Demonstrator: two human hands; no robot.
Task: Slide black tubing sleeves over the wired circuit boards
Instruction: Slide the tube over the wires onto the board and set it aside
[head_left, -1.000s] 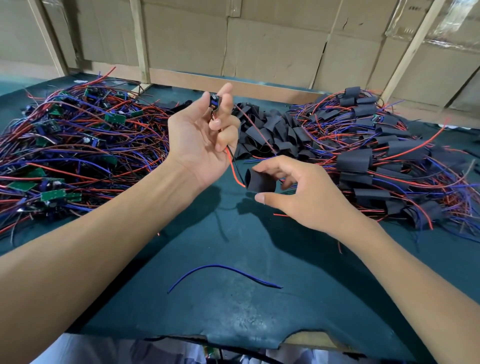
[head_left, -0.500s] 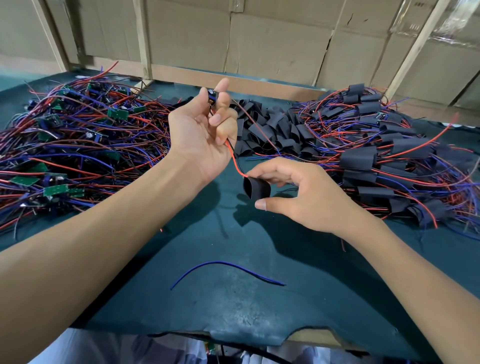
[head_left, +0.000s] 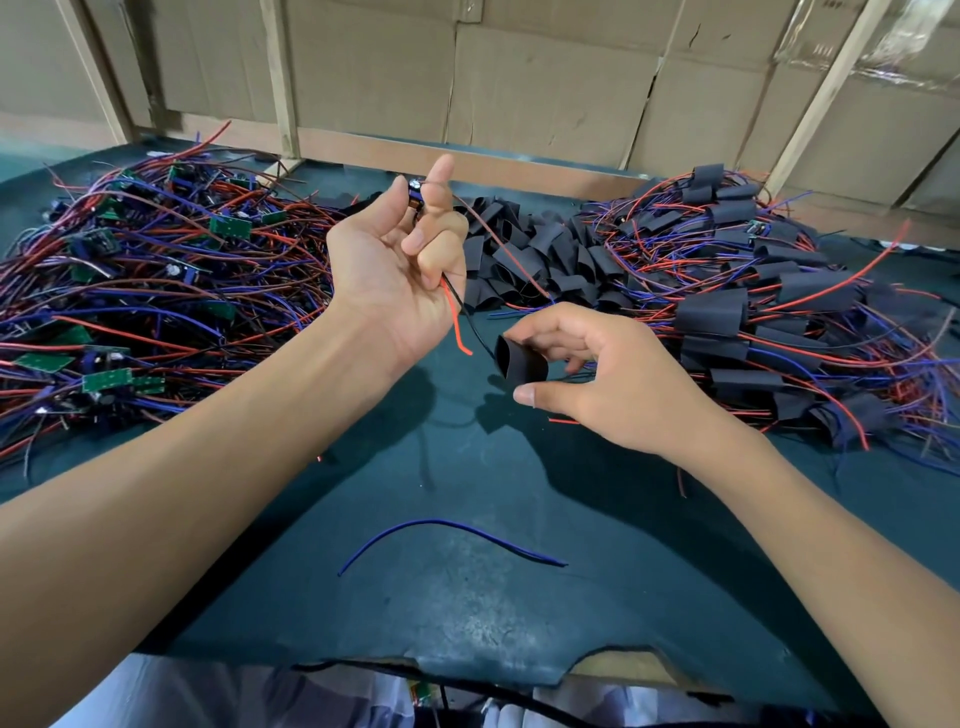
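The left hand (head_left: 395, 270) is raised above the counter (head_left: 467, 597), palm toward the camera. Its thumb and index finger pinch a small wired circuit board (head_left: 414, 193) at the fingertips; the other fingers are curled over the board's leads. A red wire (head_left: 457, 327) and a black wire (head_left: 475, 330) hang from below the curled fingers, their free ends just left of the sleeve.

The right hand (head_left: 608, 379) is lower and to the right, above the counter. Its thumb and index finger hold a black tubing sleeve (head_left: 519, 361) in a narrow pinch, with the sleeve's open end turned toward the hanging wires. The sleeve is apart from the board; whether the black wire's tip touches the sleeve opening cannot be determined.

The counter has a dark green covering. On its left side lies a pile of unsleeved boards (head_left: 156, 270), green boards tangled in red and blue-purple wires. At centre rear lies a heap of loose black sleeves (head_left: 535, 254). On the right lies a pile of sleeved boards (head_left: 769, 312), black tubing showing among the wires. A single loose blue wire (head_left: 447, 535) lies on the bare counter near the front edge. Cardboard panels (head_left: 545, 88) with wooden battens form the wall behind the counter.
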